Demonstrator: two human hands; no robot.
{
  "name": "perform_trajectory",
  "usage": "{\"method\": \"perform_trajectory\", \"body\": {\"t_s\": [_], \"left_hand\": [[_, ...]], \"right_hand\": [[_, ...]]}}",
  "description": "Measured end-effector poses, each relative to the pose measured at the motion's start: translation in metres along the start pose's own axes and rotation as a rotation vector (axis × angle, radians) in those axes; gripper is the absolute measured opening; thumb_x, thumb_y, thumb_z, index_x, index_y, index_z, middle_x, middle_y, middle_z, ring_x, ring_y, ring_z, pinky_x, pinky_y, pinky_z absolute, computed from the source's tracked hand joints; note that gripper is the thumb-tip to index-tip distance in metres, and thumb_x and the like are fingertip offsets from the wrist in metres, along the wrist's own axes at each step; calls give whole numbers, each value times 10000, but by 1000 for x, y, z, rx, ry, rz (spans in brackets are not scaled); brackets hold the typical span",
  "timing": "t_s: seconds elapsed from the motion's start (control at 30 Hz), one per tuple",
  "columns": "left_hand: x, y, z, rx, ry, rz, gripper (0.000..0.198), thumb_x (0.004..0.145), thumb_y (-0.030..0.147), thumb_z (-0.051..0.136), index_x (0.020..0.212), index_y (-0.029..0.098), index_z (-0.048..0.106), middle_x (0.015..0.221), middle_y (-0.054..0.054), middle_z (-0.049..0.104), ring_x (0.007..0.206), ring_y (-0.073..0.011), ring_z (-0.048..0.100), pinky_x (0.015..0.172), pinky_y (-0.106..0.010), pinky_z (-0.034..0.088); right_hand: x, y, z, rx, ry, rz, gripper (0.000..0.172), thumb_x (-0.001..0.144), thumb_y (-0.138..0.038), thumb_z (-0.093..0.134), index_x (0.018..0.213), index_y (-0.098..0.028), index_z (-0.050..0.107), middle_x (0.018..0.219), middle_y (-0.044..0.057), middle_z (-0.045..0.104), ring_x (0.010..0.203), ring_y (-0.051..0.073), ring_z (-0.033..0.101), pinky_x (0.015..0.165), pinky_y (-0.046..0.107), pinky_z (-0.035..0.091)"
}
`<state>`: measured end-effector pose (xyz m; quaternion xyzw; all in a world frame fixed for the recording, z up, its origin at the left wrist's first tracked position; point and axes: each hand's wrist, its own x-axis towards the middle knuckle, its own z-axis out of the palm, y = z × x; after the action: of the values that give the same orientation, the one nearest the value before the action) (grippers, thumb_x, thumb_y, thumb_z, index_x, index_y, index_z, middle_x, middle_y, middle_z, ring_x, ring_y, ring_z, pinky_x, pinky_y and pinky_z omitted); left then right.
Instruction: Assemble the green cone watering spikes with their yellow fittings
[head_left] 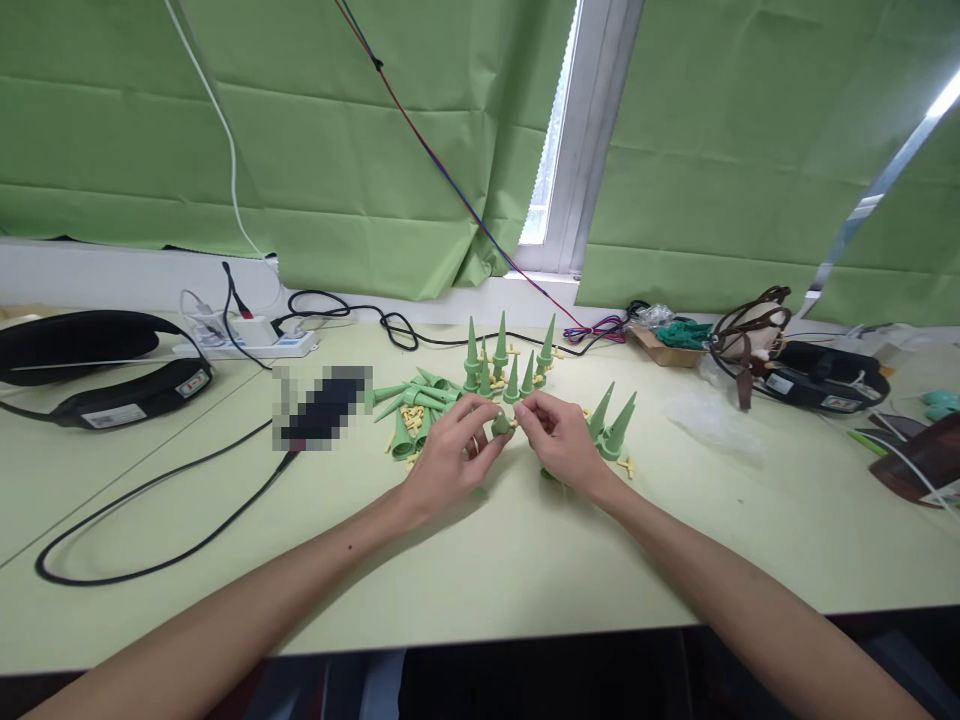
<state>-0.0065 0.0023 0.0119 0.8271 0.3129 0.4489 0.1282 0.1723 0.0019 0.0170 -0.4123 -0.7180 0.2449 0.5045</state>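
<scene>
My left hand [450, 455] and my right hand [559, 440] meet over the middle of the pale green table [480, 560]. Between their fingertips is a small green cone [501, 424] with a tiny yellow piece at its side. The left fingers pinch the cone; the right fingers pinch at the yellow piece. Several green cones [501, 365] stand upright just behind the hands. Two more upright cones [613, 425] stand right of my right hand. A heap of cones [412, 410] lies flat to the left, mixed with small yellow pieces.
A black cable [150, 500] loops across the left of the table from a blurred dark device [322, 408]. A black headband device [97, 375] and a white power strip [247, 340] sit far left. Clutter, a cardboard box [667, 350] and a clear bag [712, 415] lie right.
</scene>
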Motion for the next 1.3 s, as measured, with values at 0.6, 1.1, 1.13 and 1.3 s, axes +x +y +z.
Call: {"method": "perform_trajectory", "body": {"t_s": [0.6,1.1,1.13,1.3], "left_hand": [[10,-2,-2,-494,-207,-639,560,918,646,401,725,154,588,487,-7,554,374,-124,512,408,-241,405],[10,1,-6,-586,-214,-594,352,835,501,657,787,185,511,521,31,561,430,-106,498,455,-227,392],[9,2,-6,-550,-201,-585,339,829,490,668,826,189,514,511,43,550,434,-104,485,467,-228,392],[7,2,-4,-318,-88,-503,399,813,466,688,1075,193,560,515,74,479,469,-114,470,477,-231,392]], "right_hand": [[0,1,-1,161,64,-3,244,957,-390,513,825,-189,563,578,-48,441,489,89,387,476,234,322],[-1,1,-2,103,8,-38,234,952,-355,518,793,-188,562,585,-40,457,505,96,397,498,246,322],[-1,1,-2,89,10,-46,238,951,-351,519,783,-187,561,586,-40,456,510,96,391,500,247,316],[0,1,-1,36,38,-65,251,939,-344,532,750,-181,559,597,-34,459,532,98,369,507,248,300]]}}
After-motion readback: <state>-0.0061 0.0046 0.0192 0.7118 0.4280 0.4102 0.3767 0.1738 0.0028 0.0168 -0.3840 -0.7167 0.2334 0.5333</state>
